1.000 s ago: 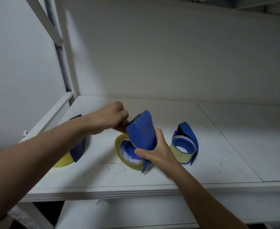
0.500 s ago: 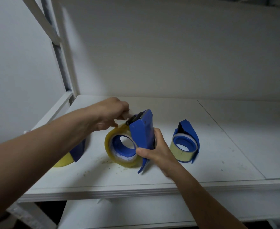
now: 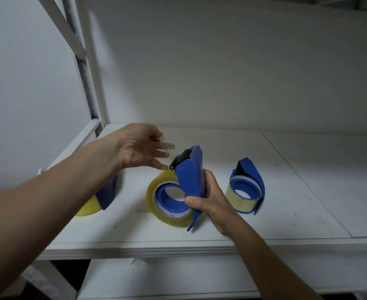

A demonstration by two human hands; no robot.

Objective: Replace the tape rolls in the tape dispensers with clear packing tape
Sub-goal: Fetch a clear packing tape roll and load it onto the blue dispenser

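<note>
Since half a second ago your left hand [image 3: 139, 148] has let go of the top of the blue dispenser [image 3: 190, 180] and opened. Its fingers [image 3: 163, 153] now spread loosely, blurred, with the lowest fingertip right at the black roller [image 3: 179, 159] at the dispenser's top; whether it touches is hard to tell.

Your right hand [image 3: 213, 198] grips the dispenser's blue body, thumb across the front face, holding it upright near the front of the white shelf [image 3: 286, 213]. The yellowish clear tape roll [image 3: 156, 206] sits on the dispenser's blue hub, to the left of your right hand.

A second dispenser [image 3: 248, 187] with its own roll lies on the shelf just right of your right hand. A third dispenser [image 3: 105, 195] lies at the left, partly hidden behind your left forearm.
</note>
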